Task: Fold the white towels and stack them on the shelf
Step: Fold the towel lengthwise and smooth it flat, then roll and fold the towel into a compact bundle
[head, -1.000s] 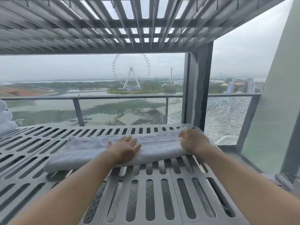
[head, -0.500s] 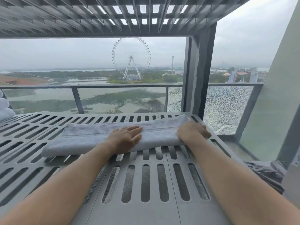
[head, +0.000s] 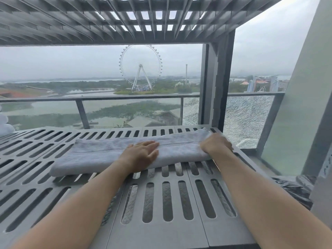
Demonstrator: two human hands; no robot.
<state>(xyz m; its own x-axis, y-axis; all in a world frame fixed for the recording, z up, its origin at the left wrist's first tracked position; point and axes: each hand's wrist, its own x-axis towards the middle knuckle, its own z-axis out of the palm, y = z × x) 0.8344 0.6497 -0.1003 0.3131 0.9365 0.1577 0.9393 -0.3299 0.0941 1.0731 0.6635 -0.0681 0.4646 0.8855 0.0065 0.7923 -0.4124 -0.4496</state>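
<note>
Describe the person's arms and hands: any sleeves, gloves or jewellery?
The left forearm and right forearm are bare as far as the frame shows, no sleeve or cuff in view. The left hand and right hand wear no gloves; no watch, bracelet or ring is visible, though the right hand is slightly blurred.

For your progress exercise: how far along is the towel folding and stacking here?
Done: white towels piled on the grey slotted metal shelf, far left. In hand: a long folded white towel, left hand flat on it, right hand gripping its end. Left: final folds, stacking.
</note>
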